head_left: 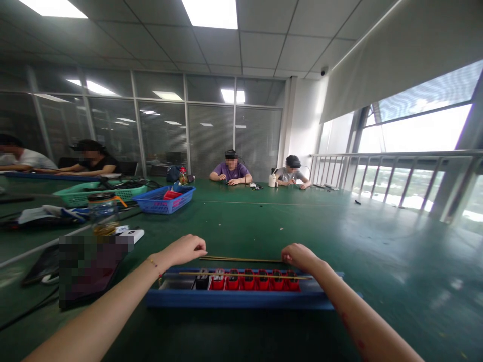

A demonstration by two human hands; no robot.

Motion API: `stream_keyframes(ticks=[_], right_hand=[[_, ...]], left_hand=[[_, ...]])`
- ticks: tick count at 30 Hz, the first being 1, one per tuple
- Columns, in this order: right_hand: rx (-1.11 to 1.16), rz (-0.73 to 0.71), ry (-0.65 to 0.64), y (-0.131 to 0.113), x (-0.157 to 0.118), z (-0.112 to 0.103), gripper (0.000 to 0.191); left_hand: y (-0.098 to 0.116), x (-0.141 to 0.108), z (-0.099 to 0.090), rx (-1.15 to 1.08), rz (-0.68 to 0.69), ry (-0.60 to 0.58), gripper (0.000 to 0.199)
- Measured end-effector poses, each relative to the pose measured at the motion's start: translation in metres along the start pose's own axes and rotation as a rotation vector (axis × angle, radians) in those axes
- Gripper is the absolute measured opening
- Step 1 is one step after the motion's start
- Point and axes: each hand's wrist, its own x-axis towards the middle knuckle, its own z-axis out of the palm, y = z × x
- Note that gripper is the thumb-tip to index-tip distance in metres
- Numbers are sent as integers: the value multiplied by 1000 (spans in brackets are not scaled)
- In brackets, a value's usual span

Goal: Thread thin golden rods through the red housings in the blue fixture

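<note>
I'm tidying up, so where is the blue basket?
In the head view, the blue basket sits on the table, left of centre, just right of the green basket and beyond the glass jar.

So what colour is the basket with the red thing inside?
Blue basket, clearest in the head view.

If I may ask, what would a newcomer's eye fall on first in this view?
Probably the row of small bright red containers in the long blue tray, front and centre. Next, perhaps, the thin yellowish rods just beyond it, stretching between the left hand and right hand.
</note>
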Motion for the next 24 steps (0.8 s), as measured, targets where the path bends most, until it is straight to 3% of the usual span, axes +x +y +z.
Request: stream_keyframes(ticks=[5, 10, 16, 24], right_hand=[[-17, -1, 9, -1, 0, 0, 27], [-11, 1, 19, -2, -3, 0, 29], [22, 17, 23, -4, -5, 0, 33], [121, 53, 20, 0, -4, 3, 26]], left_hand=[[21, -36, -34, -121, 31, -49, 35], [37, -60, -36, -139, 53, -110, 21], [40, -60, -30, -61, 110, -48, 17], [27, -50, -61, 66, 119, 178, 23]])
